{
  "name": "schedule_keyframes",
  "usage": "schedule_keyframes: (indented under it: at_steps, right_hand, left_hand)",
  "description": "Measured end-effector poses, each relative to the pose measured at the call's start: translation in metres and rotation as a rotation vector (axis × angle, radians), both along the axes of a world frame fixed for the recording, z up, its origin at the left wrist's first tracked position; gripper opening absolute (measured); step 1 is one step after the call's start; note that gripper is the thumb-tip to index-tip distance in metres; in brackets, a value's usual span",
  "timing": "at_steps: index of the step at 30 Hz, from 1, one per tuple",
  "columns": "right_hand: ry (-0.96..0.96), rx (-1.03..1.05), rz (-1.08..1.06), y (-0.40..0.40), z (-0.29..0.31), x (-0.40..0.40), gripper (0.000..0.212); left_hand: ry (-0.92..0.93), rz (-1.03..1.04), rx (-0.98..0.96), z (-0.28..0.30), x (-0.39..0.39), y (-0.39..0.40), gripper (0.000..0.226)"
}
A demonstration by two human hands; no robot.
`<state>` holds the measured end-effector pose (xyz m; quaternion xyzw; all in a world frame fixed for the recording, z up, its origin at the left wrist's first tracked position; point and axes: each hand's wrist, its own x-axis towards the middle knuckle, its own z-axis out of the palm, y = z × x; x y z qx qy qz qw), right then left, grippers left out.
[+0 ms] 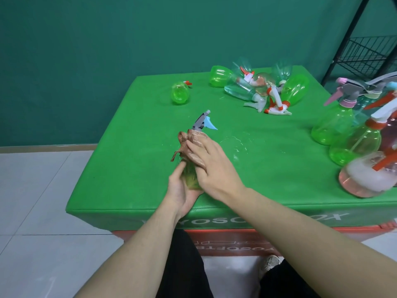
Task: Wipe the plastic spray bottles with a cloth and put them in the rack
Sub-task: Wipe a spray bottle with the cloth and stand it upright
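Green padding covers the table [247,147]. Near its front edge, a green spray bottle [191,178] is cradled from beneath by the left hand [182,190], fingers curled round it. A brown cloth [194,147] is pressed on it by the right hand [211,163]. At two o'clock, the black wire rack [365,52] is seen.

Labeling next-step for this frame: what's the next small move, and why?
Probably slide the right hand with the brown cloth down the bottle toward its base. The cloth sits bunched just below the blue trigger head, the lower green body is bare, and the left hand cups the base, steadying it. The rack step looks premature.
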<state>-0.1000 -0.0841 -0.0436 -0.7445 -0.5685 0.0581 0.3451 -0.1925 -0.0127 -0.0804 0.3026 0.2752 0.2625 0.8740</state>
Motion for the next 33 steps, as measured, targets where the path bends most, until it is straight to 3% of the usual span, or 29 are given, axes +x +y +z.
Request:
schedule_keyframes:
  at_steps: [4,10,18,23,27,33]
  right_hand:
    - [-0.092,-0.032,0.057,-0.017,-0.015,-0.008,0.070]
    - [-0.276,0.004,0.154,-0.041,-0.040,-0.019,0.072]
    - [-0.269,0.045,0.128,-0.039,-0.036,-0.022,0.072]
    - [-0.198,-0.032,-0.008,-0.012,-0.013,-0.014,0.072]
    - [-0.174,-0.067,-0.064,0.015,0.000,-0.002,0.065]
    - [0.211,-0.077,-0.117,0.037,0.016,0.010,0.045]
  left_hand:
    - [-0.014,0.069,0.018,0.003,0.001,-0.001,0.038]
    - [0.056,-0.023,0.002,0.002,-0.003,-0.002,0.066]
    - [0.109,0.023,0.014,-0.006,-0.007,-0.009,0.073]
    - [0.051,0.018,0.112,-0.001,0.001,-0.007,0.036]
    - [-0.053,0.015,0.032,0.001,0.002,-0.004,0.039]
    - [-0.016,-0.006,0.009,0.000,0.001,-0.001,0.048]
